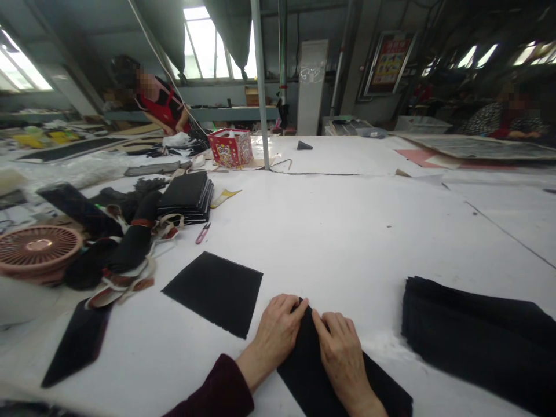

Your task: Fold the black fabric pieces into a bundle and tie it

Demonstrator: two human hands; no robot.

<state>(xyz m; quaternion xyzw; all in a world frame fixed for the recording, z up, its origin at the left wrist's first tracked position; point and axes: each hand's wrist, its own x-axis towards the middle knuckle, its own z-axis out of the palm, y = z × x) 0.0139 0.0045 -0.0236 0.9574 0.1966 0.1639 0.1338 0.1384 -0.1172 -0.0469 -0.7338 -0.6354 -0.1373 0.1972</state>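
Observation:
My left hand [278,330] and my right hand [341,347] rest side by side on a black fabric piece [313,376] lying on the white table [347,231] near its front edge. Both hands pinch the far corner of that piece, fingers curled and pressed onto the cloth. A flat black fabric square [215,291] lies just left of my left hand, apart from it. A thick stack of black fabric pieces [478,336] sits to the right of my right hand.
A pile of dark cloth and straps [121,243] and a pink fan [39,249] lie at left, with a stack of black pieces [186,197], pink snips [202,233] and a red box [230,147] behind. A person in red [163,107] works far left; another person [508,119] sits far right.

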